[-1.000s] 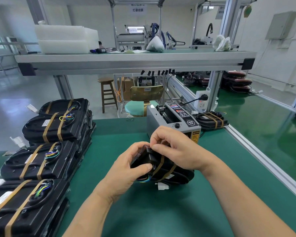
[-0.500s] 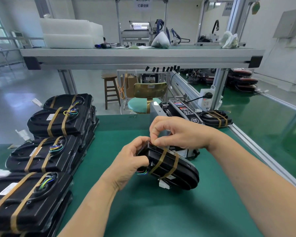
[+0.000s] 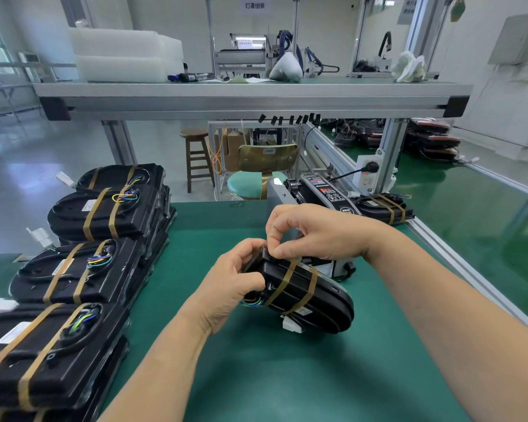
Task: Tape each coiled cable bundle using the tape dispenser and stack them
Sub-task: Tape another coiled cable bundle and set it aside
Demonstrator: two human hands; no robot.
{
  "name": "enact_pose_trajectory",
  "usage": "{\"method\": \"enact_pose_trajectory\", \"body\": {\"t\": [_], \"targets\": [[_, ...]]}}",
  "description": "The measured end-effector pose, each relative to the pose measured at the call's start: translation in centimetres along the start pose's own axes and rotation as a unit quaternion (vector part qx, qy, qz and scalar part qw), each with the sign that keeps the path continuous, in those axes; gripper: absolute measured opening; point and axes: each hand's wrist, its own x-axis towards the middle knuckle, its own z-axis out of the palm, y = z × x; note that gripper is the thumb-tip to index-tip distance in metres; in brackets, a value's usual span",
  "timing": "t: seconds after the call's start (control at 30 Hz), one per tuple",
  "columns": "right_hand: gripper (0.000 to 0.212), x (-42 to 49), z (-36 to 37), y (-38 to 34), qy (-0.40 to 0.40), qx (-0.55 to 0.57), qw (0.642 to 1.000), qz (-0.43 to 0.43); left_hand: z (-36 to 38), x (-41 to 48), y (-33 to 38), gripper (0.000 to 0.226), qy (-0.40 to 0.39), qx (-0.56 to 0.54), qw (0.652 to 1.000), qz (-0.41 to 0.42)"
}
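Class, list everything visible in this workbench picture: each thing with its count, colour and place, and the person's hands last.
held bundle: 1, black, tan-taped, between hands
stacks: 4, black, tan-taped, mat's left
dispenser: 1, grey, behind hands
lone bundle: 1, black, right of dispenser
mat: 1, green, tabletop
stool: 1, wooden, beyond table
chair: 1, teal seat, beyond table
left hand: 1, grips held bundle's left end
right hand: 1, pinches its top edge

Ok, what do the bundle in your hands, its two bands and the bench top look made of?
The bundle: black moulded plastic by the look, semi-gloss, with soft highlights on its ribbed edge. The tape strips: tan, matte, probably paper or thin film tape; hard to tell which. The bench mat: green, smooth, faint sheen, likely rubber or vinyl.
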Motion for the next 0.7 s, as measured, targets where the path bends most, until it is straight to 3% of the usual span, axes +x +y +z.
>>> {"method": "enact_pose_trajectory", "body": {"t": [0.7], "targets": [[0.003, 0.52, 0.72, 0.48, 0.034, -0.025, 0.999, -0.016, 0.05, -0.25, 0.11, 0.051, 0.003, -0.01, 1.0, 0.001]]}}
